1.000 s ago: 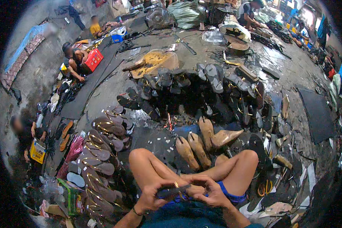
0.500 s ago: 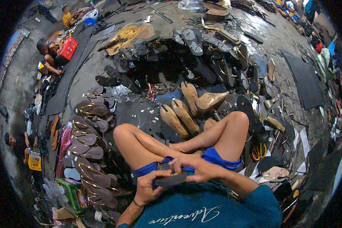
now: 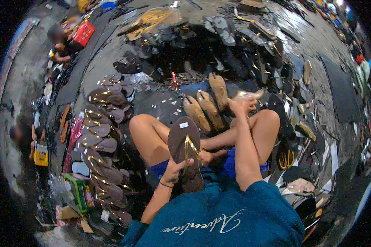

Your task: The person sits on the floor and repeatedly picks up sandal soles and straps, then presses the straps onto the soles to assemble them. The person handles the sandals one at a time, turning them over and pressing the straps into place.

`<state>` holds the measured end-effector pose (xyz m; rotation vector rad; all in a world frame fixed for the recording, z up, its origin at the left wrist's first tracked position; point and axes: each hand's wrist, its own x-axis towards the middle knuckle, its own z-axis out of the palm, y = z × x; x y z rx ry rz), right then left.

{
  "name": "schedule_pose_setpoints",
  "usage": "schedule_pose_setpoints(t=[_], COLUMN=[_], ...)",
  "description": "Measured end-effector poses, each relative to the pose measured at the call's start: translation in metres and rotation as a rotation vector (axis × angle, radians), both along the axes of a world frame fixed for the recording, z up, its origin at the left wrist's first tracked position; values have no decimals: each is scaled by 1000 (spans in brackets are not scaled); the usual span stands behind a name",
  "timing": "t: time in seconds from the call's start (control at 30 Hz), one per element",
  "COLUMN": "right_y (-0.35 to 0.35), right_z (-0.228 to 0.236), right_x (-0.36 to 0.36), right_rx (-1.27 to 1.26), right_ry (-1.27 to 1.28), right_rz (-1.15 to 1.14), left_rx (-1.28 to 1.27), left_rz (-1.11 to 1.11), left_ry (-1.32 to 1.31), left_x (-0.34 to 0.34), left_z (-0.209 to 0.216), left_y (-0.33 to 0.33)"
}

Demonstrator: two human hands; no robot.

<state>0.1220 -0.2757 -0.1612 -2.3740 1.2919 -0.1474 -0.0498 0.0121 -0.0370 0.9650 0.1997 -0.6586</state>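
Note:
My left hand (image 3: 178, 171) holds a brown flip-flop (image 3: 179, 144) with a gold strap and a small white sticker at its toe end. The sole stands upright above my lap, its strap side in view. Past my right knee, my right hand (image 3: 242, 106) is closed on a wooden shoe last (image 3: 251, 94), which is smeared by motion. Left of that hand lie more wooden lasts, among them a near one (image 3: 197, 114), a middle one (image 3: 210, 108) and a far one (image 3: 218, 88).
A long row of gold-strapped flip-flops (image 3: 99, 142) lines my left side. More sandals (image 3: 224, 31) form an arc ahead, around dark scraps. A green box (image 3: 80, 191) sits at lower left. Yellow-handled scissors (image 3: 286, 159) lie at right among offcuts. Other people sit at far left.
My right hand has left the flip-flop and reached forward to a wooden last. The flip-flop, held flat and low before, is now upright in my left hand. The view has shifted.

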Motion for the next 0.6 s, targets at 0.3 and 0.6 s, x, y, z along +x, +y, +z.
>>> schedule_pose_setpoints(t=[0.3, 0.6], right_y=[5, 70], right_z=[127, 197], right_x=[-115, -223], right_rx=[1603, 1263], right_ry=[-1051, -337], right_rz=[-30, 591], left_rx=[-58, -63], left_rz=[222, 386], left_ry=[-59, 37], left_x=[42, 69], left_z=[-12, -1], left_y=[4, 23])
